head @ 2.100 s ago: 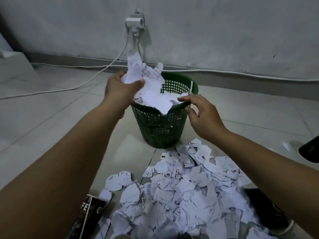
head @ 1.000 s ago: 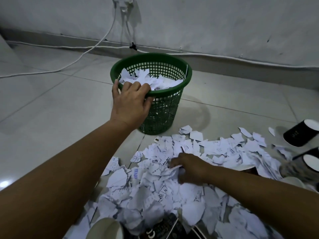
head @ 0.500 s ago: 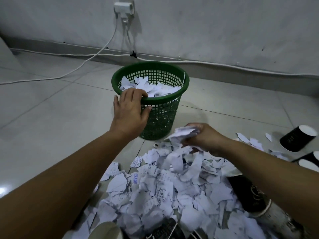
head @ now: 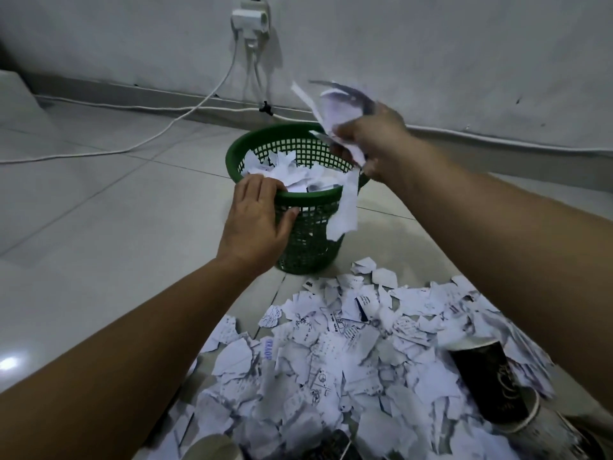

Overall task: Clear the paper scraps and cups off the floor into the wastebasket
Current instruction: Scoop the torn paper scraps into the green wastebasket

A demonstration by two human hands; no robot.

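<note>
Right hand (head: 374,144) now above wastebasket (head: 255,144); "TRAOP" scrap (head: 267,349)

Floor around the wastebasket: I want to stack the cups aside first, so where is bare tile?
Bare tile lies left of the green wastebasket, out to the white cable, and right of it toward the wall. Crowded: the paper scraps in front, around the black cup.

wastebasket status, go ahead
Left hand grips wastebasket rim. Right hand holds scraps above it. Pile and cup on floor. Nothing in the way.
</note>
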